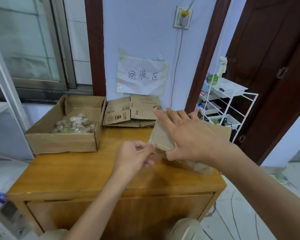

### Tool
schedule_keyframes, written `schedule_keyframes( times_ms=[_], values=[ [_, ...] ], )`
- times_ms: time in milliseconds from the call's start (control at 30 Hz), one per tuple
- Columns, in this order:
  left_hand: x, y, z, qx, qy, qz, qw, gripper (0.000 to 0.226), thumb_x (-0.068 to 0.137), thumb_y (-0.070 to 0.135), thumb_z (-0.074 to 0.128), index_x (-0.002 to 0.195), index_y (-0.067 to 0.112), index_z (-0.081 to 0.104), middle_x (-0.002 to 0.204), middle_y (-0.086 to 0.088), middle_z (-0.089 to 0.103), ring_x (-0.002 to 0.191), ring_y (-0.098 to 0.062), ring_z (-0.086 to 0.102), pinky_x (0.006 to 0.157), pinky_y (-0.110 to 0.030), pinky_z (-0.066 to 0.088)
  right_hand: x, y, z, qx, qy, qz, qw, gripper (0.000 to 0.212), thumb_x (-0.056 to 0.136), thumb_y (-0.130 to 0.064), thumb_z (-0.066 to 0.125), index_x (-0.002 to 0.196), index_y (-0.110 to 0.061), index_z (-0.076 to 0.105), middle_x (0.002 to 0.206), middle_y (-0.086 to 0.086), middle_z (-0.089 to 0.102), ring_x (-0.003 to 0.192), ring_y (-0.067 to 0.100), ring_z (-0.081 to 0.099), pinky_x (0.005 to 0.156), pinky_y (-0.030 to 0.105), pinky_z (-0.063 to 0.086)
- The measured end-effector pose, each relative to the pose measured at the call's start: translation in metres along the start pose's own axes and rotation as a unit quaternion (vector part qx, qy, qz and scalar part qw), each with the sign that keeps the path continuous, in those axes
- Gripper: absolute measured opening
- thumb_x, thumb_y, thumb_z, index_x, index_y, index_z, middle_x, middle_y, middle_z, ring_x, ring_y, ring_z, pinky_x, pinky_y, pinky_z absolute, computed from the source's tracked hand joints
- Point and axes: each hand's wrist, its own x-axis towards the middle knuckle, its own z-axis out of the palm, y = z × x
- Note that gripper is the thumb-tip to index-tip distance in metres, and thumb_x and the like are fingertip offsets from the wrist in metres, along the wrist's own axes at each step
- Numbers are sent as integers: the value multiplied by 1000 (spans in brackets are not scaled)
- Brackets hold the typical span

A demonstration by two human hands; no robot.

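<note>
Head view: above the cabinet (76, 170), the left hand (135, 155) pinches clear tape (153, 149) off the small carton (163, 135) the right hand (189, 135) grips, seemingly mid-strip, with tape wads (73, 124) already boxed and flat cartons (128, 111) stacked behind.

Open box (62, 141) left on cabinet (76, 170), flattened cartons (128, 111) behind at wall (137, 32), cardboard piece (163, 135) right, wire rack (232, 108) beyond

At the frame's centre, the right hand (189, 135) holds a flat cardboard piece (163, 135) over the wooden bench (76, 170). The left hand (133, 156) pinches clear film (157, 154) at its lower-left corner. An open box (62, 142) of crumpled scraps sits at left, with flattened cartons (128, 111) against the wall.
</note>
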Motion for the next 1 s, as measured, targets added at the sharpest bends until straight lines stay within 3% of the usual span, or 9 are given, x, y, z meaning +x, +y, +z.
schedule_keyframes(
  times_ms=[167, 233, 300, 433, 600, 700, 800, 900, 1000],
  values=[
    [2, 20, -8, 29, -42, 12, 999, 18, 98, 14, 68, 84, 5, 73, 75, -11, 78, 65, -18, 71, 63, -29, 56, 19, 22, -20, 61, -58, -33, 996, 124, 75, -60, 72, 165, -31, -8, 164, 8, 31, 138, 31, 42, 109, 46, 39],
    [11, 29, -17, 81, -50, 45, 994, 20, 96, 14, 70, 76, 9, 71, 72, -11, 76, 61, -17, 68, 62, -29, 54, 28, 35, -24, 132, -82, -12, 988, 121, 76, -57, 76, 164, -39, -5, 153, 7, 46, 122, 28, 53, 100, 36, 42],
    [19, 43, -31, 167, -83, 83, 979, 22, 95, 14, 72, 73, 11, 69, 68, -8, 75, 59, -14, 68, 60, -26, 53, 35, 48, -22, 211, -91, 12, 973, 114, 75, -58, 74, 162, -47, 0, 145, 7, 57, 113, 23, 60, 100, 37, 49],
    [30, 66, -52, 320, -172, 132, 922, 21, 98, 16, 67, 77, 13, 66, 71, -3, 76, 66, -13, 72, 59, -19, 51, 38, 61, -8, 306, -63, 36, 949, 84, 86, -57, 70, 159, -44, 31, 159, -9, 48, 140, 17, 49, 117, 41, 40],
    [40, 70, -61, 336, -182, 125, 916, 17, 98, 19, 62, 85, 9, 67, 79, 1, 77, 74, -11, 73, 73, -41, 62, 32, 50, 2, 249, -29, 58, 966, 79, 78, -72, 44, 152, -44, 46, 154, -12, 53, 139, 17, 49, 117, 47, 36],
    [33, 60, -48, 317, -106, 126, 934, 28, 95, 45, 65, 84, 20, 72, 82, 9, 77, 74, -9, 73, 71, -45, 62, 26, 52, 10, 255, -31, 88, 962, 84, 77, -76, 32, 150, -37, 48, 146, -5, 60, 132, 22, 54, 112, 52, 39],
    [24, 44, -21, 401, 47, 155, 902, 49, 79, 81, 59, 76, 33, 68, 77, 17, 71, 79, -3, 66, 69, -35, 55, 18, 52, 20, 268, -16, 108, 957, 83, 77, -77, 30, 148, -39, 50, 144, -7, 61, 131, 21, 54, 110, 53, 39],
    [23, 37, -2, 390, 145, 194, 888, 42, 89, 69, 58, 75, 29, 62, 73, 13, 64, 77, -8, 61, 67, -35, 52, 8, 49, 29, 233, -2, 109, 966, 86, 78, -85, 28, 150, -41, 45, 153, -13, 53, 138, 20, 50, 111, 53, 38],
    [23, 33, 1, 407, 143, 254, 866, 32, 99, 50, 56, 79, 27, 60, 71, 10, 63, 73, -15, 62, 65, -38, 54, 2, 45, 34, 204, 10, 102, 974, 89, 80, -92, 31, 150, -39, 43, 154, -15, 50, 140, 18, 48, 111, 51, 38]
  ],
)
